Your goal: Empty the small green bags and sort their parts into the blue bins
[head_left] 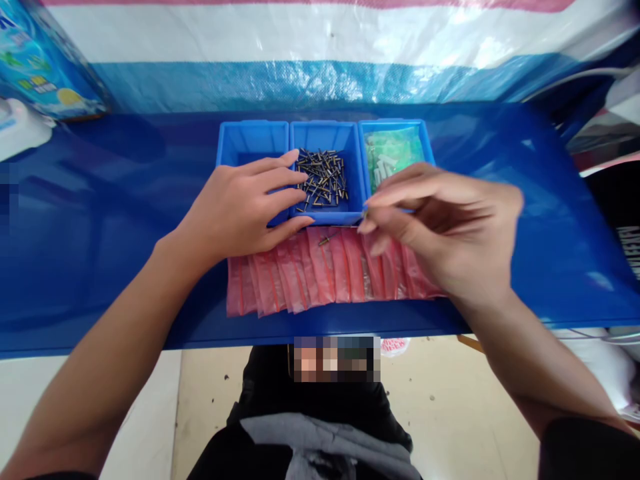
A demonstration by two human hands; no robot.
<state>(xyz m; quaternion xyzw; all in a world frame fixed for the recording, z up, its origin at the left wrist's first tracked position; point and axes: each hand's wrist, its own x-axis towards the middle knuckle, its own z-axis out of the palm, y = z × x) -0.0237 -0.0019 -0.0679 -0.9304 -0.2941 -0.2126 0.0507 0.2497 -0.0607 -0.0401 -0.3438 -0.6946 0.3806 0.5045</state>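
Three blue bins stand side by side on a blue table (100, 220). The left bin (250, 140) shows nothing inside, the middle bin (325, 143) holds many small dark metal pins (323, 179), and the right bin (395, 130) holds white pieces on green plastic. A row of overlapping red plastic bags (320, 270) lies in front of the bins. My left hand (245, 203) lies flat with fingers stretched over the left bin's front edge, fingertips near the pins. My right hand (440, 223) pinches its fingertips together above the bags; one loose pin (327, 237) lies on a bag.
A blue printed box (45, 60) and a white object (20, 127) sit at the table's far left. A striped blue and white tarp (320, 67) backs the table. Dark items lie at the right edge.
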